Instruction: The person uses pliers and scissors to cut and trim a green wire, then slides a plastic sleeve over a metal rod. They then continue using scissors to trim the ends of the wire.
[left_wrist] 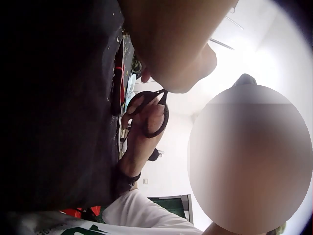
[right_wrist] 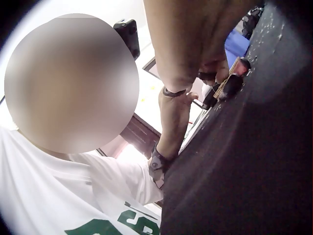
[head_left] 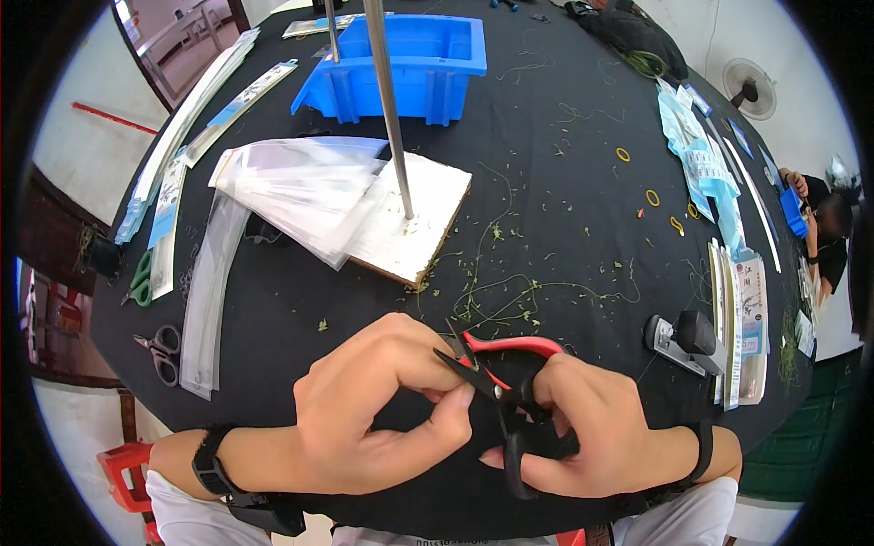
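My right hand [head_left: 592, 414] holds black-handled scissors [head_left: 513, 455], thumb in one loop and fingers at the other. The scissor blades reach the fingertips of my left hand [head_left: 382, 409]. That hand is curled, with thumb and index finger pinched together; I cannot tell what small thing sits between them. Just beyond the hands lie red-handled pliers [head_left: 514, 344], partly covered by the scissors and fingers. In the left wrist view the scissor loops [left_wrist: 159, 129] circle the right hand's fingers. Green thread [head_left: 537, 284] and clippings lie on the black cloth past the pliers.
A white board [head_left: 435, 205] with an upright metal rod stands ahead, clear plastic sleeves [head_left: 291, 191] overlapping it. Behind is a blue bin [head_left: 410, 68]. Grey scissors [head_left: 164, 355] and green scissors [head_left: 141, 280] lie left. A stapler [head_left: 683, 341] and printed packets [head_left: 751, 309] are right.
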### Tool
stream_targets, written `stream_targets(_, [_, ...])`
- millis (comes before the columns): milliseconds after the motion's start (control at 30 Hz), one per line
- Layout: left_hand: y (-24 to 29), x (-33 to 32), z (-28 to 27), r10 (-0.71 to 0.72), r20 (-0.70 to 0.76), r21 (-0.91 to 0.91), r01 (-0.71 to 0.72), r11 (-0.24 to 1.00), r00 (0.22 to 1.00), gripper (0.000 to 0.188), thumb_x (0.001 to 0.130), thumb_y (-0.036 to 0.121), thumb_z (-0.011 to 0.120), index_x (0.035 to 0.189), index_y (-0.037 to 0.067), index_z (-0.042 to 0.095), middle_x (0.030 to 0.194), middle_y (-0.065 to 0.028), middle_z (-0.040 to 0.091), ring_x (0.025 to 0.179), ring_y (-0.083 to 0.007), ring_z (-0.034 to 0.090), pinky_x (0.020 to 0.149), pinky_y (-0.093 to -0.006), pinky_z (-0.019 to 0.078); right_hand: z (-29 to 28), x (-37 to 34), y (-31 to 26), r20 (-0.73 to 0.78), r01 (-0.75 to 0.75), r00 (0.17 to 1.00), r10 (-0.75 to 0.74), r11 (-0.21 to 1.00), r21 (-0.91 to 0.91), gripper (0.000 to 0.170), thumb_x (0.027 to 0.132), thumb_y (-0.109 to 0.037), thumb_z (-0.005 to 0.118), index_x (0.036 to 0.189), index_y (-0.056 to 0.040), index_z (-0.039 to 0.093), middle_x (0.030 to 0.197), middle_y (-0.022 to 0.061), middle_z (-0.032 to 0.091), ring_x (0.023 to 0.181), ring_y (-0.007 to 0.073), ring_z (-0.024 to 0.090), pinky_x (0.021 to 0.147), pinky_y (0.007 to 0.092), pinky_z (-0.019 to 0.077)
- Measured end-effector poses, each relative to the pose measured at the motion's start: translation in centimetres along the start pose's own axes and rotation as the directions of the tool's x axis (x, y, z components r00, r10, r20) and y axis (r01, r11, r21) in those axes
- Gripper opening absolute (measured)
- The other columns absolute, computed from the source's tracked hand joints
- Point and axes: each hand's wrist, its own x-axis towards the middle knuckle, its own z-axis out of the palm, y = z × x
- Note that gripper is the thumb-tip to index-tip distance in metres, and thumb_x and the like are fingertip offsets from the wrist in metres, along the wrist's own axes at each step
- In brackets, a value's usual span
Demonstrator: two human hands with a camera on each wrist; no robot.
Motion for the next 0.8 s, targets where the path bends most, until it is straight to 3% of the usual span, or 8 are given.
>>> stream_targets(133, [0.03,-0.07,0.2,-0.008,-0.015,-0.008,0.008,1.0,1.0,0.016,0.069,-0.01,0.069,0.079,-0.004,0.058,0.077,-0.0136,0.063,0.067,-0.0188,0.062,0.056,-0.0263,0.0499,-0.13,0.19,-0.11,-0.026,-0.026,0.999,0.025,0.999,-0.044,0.047,0.065,-0.03,0.082,0.083,-0.001,0.051,0.074,0.0102,0.05,0.059,0.0244,0.055,0.049,0.0321,0.0452])
stream_targets(233, [0.71,-0.36,0.62,-0.148,-0.063,-0.09,0.142,0.986,0.987,0.016,0.069,-0.01,0.069,0.079,-0.004,0.058,0.075,-0.0138,0.062,0.067,-0.0191,0.061,0.056,-0.0266,0.0495,-0.18,0.42,-0.46,-0.084,-0.011,0.996,-0.004,0.984,-0.18,0.05,0.063,-0.032,0.083,0.084,-0.0007,0.05,0.074,0.0103,0.05,0.06,0.0248,0.055,0.048,0.0319,0.0447])
stream_targets(333, [0.3,-0.39,0.42,-0.046,-0.035,-0.034,0.045,0.998,0.998,0.017,0.069,-0.009,0.07,0.079,-0.004,0.058,0.076,-0.0141,0.062,0.067,-0.0188,0.061,0.056,-0.0262,0.049,-0.1,0.5,-0.33,-0.089,0.007,0.996,-0.023,0.984,-0.178,0.05,0.064,-0.032,0.083,0.084,-0.0001,0.05,0.073,0.0108,0.049,0.061,0.0254,0.055,0.047,0.0324,0.0446])
stream_targets(533, [0.39,-0.16,0.15,-0.004,-0.029,0.022,0.004,1.0,1.0,0.018,0.069,-0.009,0.071,0.08,-0.003,0.058,0.078,-0.0143,0.063,0.067,-0.0177,0.061,0.056,-0.0255,0.0485,0.23,0.37,-0.13,-0.053,0.018,0.998,-0.026,0.989,-0.144,0.052,0.061,-0.027,0.084,0.089,0.0025,0.051,0.083,0.0165,0.053,0.071,0.03,0.059,0.056,0.0341,0.0507])
stream_targets(633, [0.43,-0.17,-0.03,-0.006,0.049,0.032,0.005,0.999,0.999,0.018,0.072,-0.011,0.062,0.082,-0.001,0.052,0.082,-0.0146,0.057,0.065,-0.0157,0.053,0.059,-0.027,0.0403,0.4,0.18,-0.07,-0.042,0.024,0.999,-0.03,0.988,-0.151,0.055,0.06,-0.026,0.084,0.092,0.0034,0.051,0.089,0.0191,0.055,0.075,0.032,0.06,0.061,0.035,0.0526])
stream_targets(733, [0.34,-0.27,0.33,-0.021,-0.035,-0.004,0.021,1.0,0.999,0.018,0.069,-0.008,0.072,0.08,-0.002,0.059,0.078,-0.014,0.063,0.067,-0.0176,0.061,0.055,-0.0258,0.0486,0.49,0.05,-0.16,-0.033,0.015,0.999,-0.021,0.986,-0.166,0.055,0.059,-0.025,0.084,0.093,0.0035,0.051,0.089,0.0188,0.055,0.076,0.0322,0.06,0.062,0.0353,0.0529])
stream_targets(800, [0.23,-0.13,0.24,0.031,-0.015,0.01,-0.03,0.999,0.999,0.018,0.069,-0.008,0.072,0.08,-0.002,0.058,0.079,-0.0141,0.063,0.067,-0.0177,0.061,0.056,-0.0259,0.0486,0.53,0.09,-0.13,-0.044,0.027,0.998,-0.035,0.985,-0.169,0.055,0.058,-0.024,0.084,0.092,0.0032,0.051,0.089,0.0185,0.055,0.076,0.0316,0.06,0.06,0.0349,0.0523])
